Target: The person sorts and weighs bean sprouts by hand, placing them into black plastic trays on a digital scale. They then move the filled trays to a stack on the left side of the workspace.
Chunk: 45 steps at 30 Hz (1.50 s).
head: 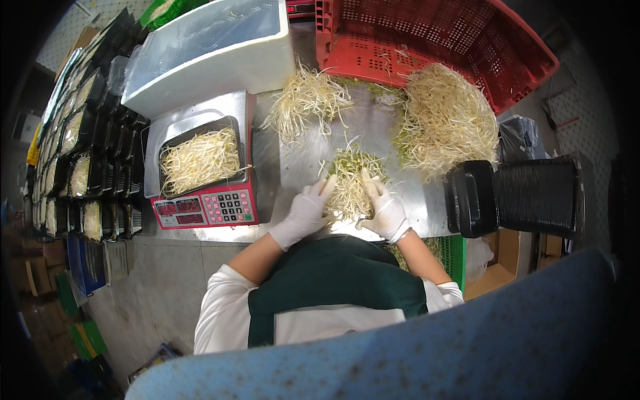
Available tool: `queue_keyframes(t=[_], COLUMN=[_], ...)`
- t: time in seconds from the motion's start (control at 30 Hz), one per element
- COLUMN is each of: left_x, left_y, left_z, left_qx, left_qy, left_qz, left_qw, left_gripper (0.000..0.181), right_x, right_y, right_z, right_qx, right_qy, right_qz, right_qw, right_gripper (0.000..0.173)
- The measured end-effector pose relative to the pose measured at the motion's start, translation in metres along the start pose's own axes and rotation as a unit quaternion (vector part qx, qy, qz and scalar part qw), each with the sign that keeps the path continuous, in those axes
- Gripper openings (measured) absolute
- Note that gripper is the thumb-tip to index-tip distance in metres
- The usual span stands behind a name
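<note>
A small heap of bean sprouts [350, 187] with green bits lies on the steel table [300, 172] before me. My left hand [306, 210], in a white glove, touches its left side, the fingers partly bent. On the heap's right side rests my gloved right hand [384, 209], thumb apart from the fingers. Whether either hand grips any sprouts cannot be told. To the left, a black plastic tray full of sprouts [202, 160] sits on a red digital scale [205, 210]. A looser pile of sprouts [312, 102] lies beyond my hands, and a large tangled mound [445, 120] lies to the right.
Behind the scale stands a white foam box [215, 65] with a plastic liner. A red perforated crate [365, 62] lies at the back right. Nested black trays [535, 197] are at the right edge; stacked filled trays [82, 175] stand far left.
</note>
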State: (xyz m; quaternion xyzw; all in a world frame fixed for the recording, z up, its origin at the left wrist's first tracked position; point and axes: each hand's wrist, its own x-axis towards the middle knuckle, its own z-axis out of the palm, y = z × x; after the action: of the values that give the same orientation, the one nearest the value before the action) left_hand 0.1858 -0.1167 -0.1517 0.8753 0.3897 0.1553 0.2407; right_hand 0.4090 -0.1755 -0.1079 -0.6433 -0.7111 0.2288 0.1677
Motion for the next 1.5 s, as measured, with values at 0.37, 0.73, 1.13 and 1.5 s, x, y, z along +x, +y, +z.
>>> queue_keyframes(t=[0.37, 0.73, 1.13, 1.5], left_x=[0.101, 0.057, 0.066, 0.026], left_y=[0.025, -0.015, -0.024, -0.005], left_z=[-0.126, 0.013, 0.002, 0.007], left_qx=[-0.138, 0.011, 0.019, 0.001], left_qy=[0.331, 0.129, 0.093, 0.043], left_qz=[0.103, 0.125, 0.066, 0.002], left_qw=[0.928, 0.984, 0.993, 0.999], left_gripper=[0.051, 0.055, 0.053, 0.063], right_x=[0.129, 0.068, 0.14, 0.013], right_y=[-0.06, 0.061, 0.051, 0.039], right_z=[-0.065, 0.0, 0.016, 0.005], right_qx=[0.157, -0.027, -0.042, 0.019], right_qy=[0.132, -0.019, -0.023, 0.035], right_qz=[-0.197, -0.014, -0.133, 0.001], right_qw=[0.959, 0.999, 0.99, 0.999], right_gripper=[0.07, 0.067, 0.053, 0.052])
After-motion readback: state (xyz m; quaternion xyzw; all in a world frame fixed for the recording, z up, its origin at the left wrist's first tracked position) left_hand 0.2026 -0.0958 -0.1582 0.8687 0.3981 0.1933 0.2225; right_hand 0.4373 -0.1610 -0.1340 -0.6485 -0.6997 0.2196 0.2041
